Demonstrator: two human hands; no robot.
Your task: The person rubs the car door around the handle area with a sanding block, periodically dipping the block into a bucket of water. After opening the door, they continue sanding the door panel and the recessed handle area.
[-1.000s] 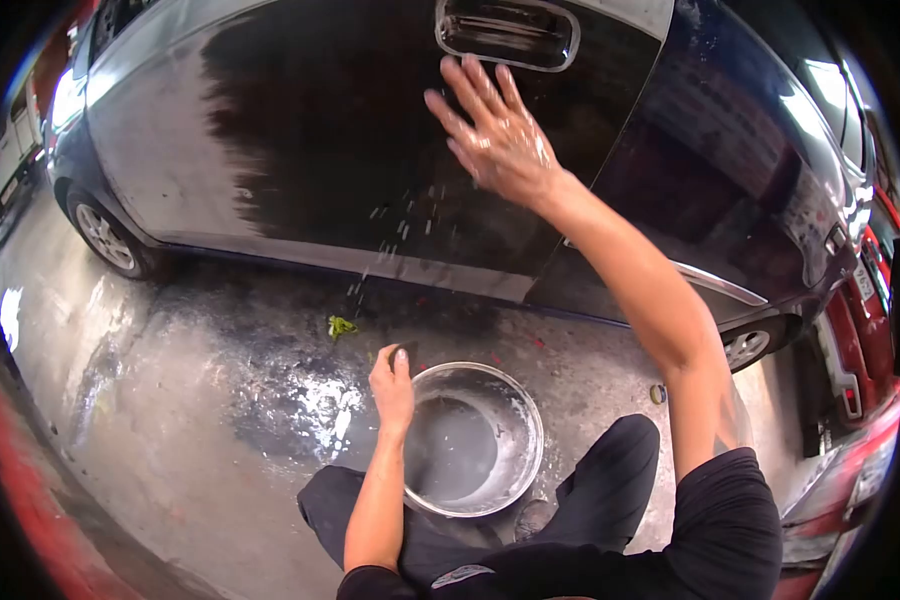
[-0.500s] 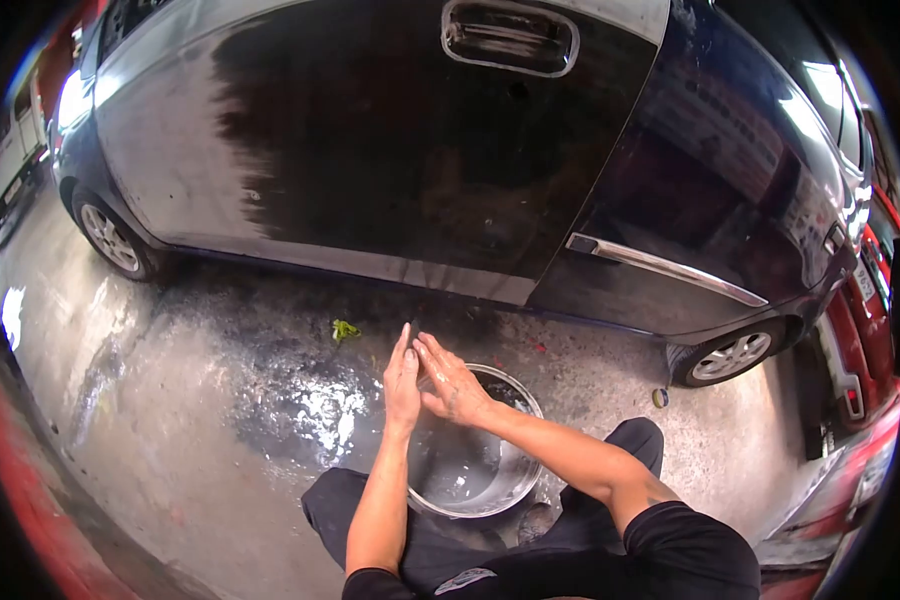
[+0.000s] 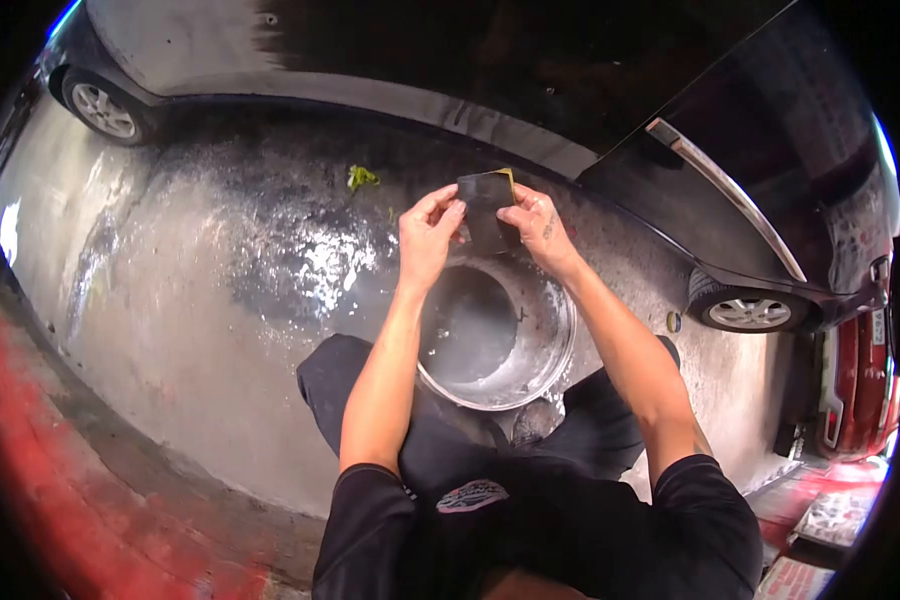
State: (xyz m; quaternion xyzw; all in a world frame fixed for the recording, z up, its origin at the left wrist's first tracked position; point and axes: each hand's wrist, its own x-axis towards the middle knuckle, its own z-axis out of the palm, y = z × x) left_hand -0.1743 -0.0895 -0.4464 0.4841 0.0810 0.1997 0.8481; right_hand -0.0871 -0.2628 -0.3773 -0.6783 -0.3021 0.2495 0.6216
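Currently, the dark sheet (image 3: 488,205) lies at 12 o'clock from the bucket (image 3: 497,406), long axis apparently 12-to-6; left hand (image 3: 426,240) pinches its 9 o'clock edge, right hand (image 3: 547,236) its 3 o'clock edge, thumbs and fingers nearly closed

The basin (image 3: 550,335) stands on the floor (image 3: 220,390) before the person (image 3: 540,510), liquid (image 3: 467,325) in it. Beyond it stretches the car (image 3: 410,45). A scrap (image 3: 361,178) lies beyond, leftward; a small round item (image 3: 674,322) lies right, near the wheel (image 3: 753,313). Another vehicle (image 3: 858,390) stands farther right.
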